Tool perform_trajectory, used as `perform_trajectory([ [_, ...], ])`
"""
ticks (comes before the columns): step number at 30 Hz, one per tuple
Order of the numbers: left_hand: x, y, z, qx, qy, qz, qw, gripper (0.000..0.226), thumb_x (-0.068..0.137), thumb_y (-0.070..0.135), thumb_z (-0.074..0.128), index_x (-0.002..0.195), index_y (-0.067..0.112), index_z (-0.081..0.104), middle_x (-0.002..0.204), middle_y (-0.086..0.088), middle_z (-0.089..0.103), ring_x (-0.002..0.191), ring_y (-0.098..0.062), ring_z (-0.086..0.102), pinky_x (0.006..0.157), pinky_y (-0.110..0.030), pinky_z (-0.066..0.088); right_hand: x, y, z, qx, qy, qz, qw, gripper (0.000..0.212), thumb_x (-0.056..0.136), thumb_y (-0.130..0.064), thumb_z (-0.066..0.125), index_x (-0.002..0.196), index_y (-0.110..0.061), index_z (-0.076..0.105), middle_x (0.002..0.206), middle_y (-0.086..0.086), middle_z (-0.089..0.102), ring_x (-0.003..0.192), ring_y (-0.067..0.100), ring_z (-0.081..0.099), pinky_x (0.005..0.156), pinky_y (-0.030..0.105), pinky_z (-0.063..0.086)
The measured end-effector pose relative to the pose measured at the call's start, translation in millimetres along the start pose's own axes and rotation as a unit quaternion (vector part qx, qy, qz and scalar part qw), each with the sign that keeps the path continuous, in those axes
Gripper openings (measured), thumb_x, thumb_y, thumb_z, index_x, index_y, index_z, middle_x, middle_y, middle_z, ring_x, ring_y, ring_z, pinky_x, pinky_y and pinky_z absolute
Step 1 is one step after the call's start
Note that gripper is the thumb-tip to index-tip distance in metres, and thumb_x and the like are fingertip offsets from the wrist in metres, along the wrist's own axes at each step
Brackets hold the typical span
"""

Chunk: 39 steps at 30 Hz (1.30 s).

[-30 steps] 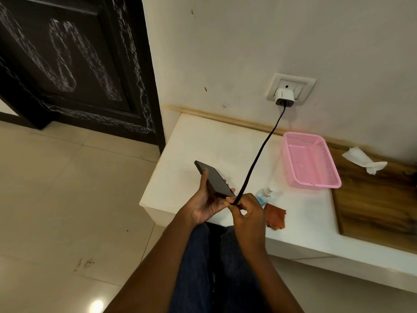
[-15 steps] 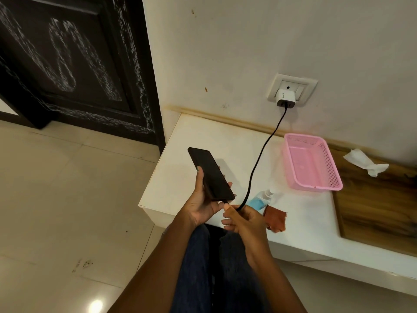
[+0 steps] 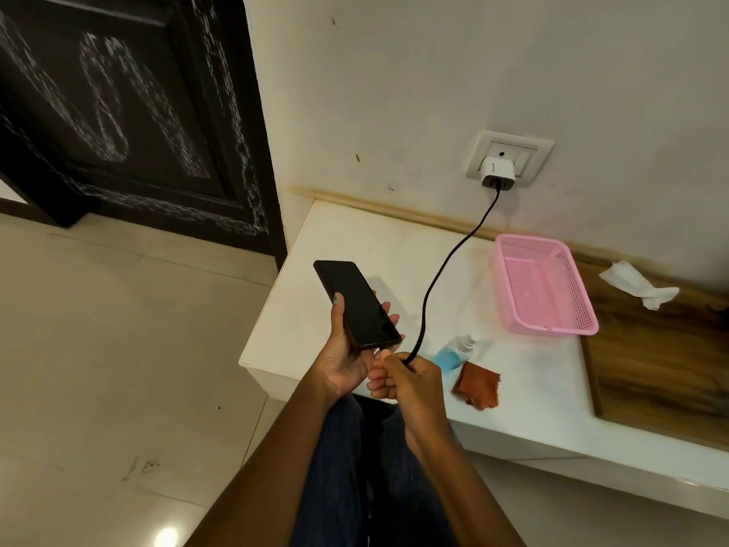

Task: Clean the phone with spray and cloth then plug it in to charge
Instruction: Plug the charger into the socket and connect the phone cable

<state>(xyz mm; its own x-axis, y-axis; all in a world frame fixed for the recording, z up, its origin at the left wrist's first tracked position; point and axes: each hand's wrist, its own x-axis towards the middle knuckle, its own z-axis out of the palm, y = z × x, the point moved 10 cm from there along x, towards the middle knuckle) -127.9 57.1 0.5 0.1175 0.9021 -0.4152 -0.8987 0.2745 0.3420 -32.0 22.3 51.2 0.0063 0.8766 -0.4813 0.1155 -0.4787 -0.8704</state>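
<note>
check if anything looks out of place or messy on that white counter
A crumpled white tissue lies loose on the wooden board, beyond the pink plastic basket. The rust-brown cloth sits bunched near the counter's front edge beside the blue spray bottle. No spill or damage shows.

One view only, from a camera worn on the person's head, looking forward and steeply down. Both forearms enter from the bottom edge, so the left hand (image 3: pixel 347 357) and right hand (image 3: pixel 410 379) sit close beneath the lens, just below centre. The white counter (image 3: pixel 343 230) runs from centre to the right, near; the wall socket (image 3: pixel 509 157) lies farther off, upper right. The dark door (image 3: pixel 118 112) fills the far left (wide-angle lens, edges bowed).
</note>
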Motion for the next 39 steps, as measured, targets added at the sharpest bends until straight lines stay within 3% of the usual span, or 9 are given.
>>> perform_trajectory([
  [4,3.3,4.4,2.9,-0.006,-0.031,0.013,0.999,0.076,0.074,0.067,0.053,0.133,0.02,0.052,0.118,-0.009,0.065,0.106,-0.025,0.063,0.095,-0.047,0.051,0.8,-2.0,3.8,-0.044,-0.084,0.06,0.994,0.021,0.09,-0.023,0.059,0.074,-0.012,0.064,0.066,0.006,0.067,0.047,0.011,0.064,0.047,0.019,0.053],
  [8,19.3,7.8,11.9,-0.033,-0.063,0.03,0.997,0.077,0.073,0.069,0.056,0.134,0.022,0.054,0.116,-0.01,0.063,0.106,-0.026,0.061,0.095,-0.049,0.049,4.1,-37.9,-22.9,-0.17,-0.13,0.01,0.977,0.029,0.08,-0.042,0.065,0.082,-0.013,0.065,0.069,0.0,0.071,0.053,0.014,0.068,0.048,0.019,0.052],
  [13,54.2,18.2,31.4,-0.04,-0.074,0.049,0.995,0.074,0.077,0.073,0.051,0.131,0.022,0.055,0.114,-0.008,0.061,0.103,-0.025,0.061,0.095,-0.046,0.048,30.3,-123.1,-86.9,-0.197,-0.026,-0.102,0.975,0.037,0.07,-0.051,0.063,0.073,-0.014,0.067,0.063,0.0,0.071,0.049,0.013,0.066,0.043,0.016,0.049],
  [16,74.9,13.4,38.5,-0.05,-0.087,0.045,0.994,0.079,0.075,0.077,0.049,0.133,0.023,0.05,0.114,-0.006,0.059,0.103,-0.023,0.06,0.092,-0.042,0.05,67.7,-173.3,-116.1,-0.17,0.07,-0.201,0.962,0.023,0.083,-0.037,0.064,0.077,-0.015,0.066,0.07,0.006,0.071,0.059,0.016,0.066,0.051,0.024,0.054],
  [18,83.9,10.0,43.9,-0.043,-0.1,0.047,0.993,0.084,0.073,0.079,0.049,0.137,0.024,0.046,0.114,-0.005,0.057,0.102,-0.022,0.059,0.091,-0.04,0.05,96.2,-201.2,-129.3,-0.169,0.139,-0.256,0.942,0.016,0.086,-0.033,0.063,0.086,-0.016,0.065,0.079,0.003,0.069,0.068,0.018,0.065,0.06,0.031,0.053],
  [20,91.4,9.2,47.0,-0.025,-0.112,0.055,0.992,0.088,0.071,0.08,0.049,0.14,0.025,0.042,0.115,-0.003,0.056,0.103,-0.021,0.057,0.091,-0.038,0.05,127.5,-221.3,-133.6,-0.189,0.187,-0.285,0.921,0.028,0.084,-0.036,0.064,0.101,-0.014,0.062,0.088,0.0,0.066,0.073,0.011,0.061,0.063,0.026,0.049],
  [26,101.7,10.4,39.1,-0.017,-0.122,0.06,0.991,0.092,0.068,0.082,0.05,0.14,0.026,0.042,0.113,-0.003,0.059,0.1,-0.021,0.06,0.089,-0.038,0.05,216.3,-229.9,-108.9,-0.261,0.238,-0.262,0.898,0.072,0.069,-0.046,0.075,0.119,-0.007,0.042,0.116,0.011,0.052,0.102,0.026,0.055,0.081,0.035,0.048],
  [32,101.7,13.6,36.7,-0.021,-0.121,0.057,0.991,0.091,0.068,0.081,0.053,0.14,0.026,0.042,0.114,-0.004,0.059,0.099,-0.022,0.061,0.086,-0.039,0.052,233.3,-226.3,-115.5,-0.231,0.342,-0.264,0.872,0.062,0.07,-0.042,0.076,0.112,-0.008,0.045,0.106,0.01,0.064,0.096,0.027,0.061,0.066,0.028,0.043],
  [39,101.4,6.2,45.2,-0.014,-0.132,0.049,0.99,0.089,0.069,0.08,0.053,0.139,0.025,0.044,0.114,-0.004,0.059,0.101,-0.021,0.059,0.089,-0.039,0.051,230.8,-234.2,-115.6,-0.281,0.339,-0.278,0.854,0.061,0.068,-0.045,0.077,0.109,-0.008,0.05,0.104,0.009,0.063,0.095,0.027,0.059,0.066,0.029,0.04],
])
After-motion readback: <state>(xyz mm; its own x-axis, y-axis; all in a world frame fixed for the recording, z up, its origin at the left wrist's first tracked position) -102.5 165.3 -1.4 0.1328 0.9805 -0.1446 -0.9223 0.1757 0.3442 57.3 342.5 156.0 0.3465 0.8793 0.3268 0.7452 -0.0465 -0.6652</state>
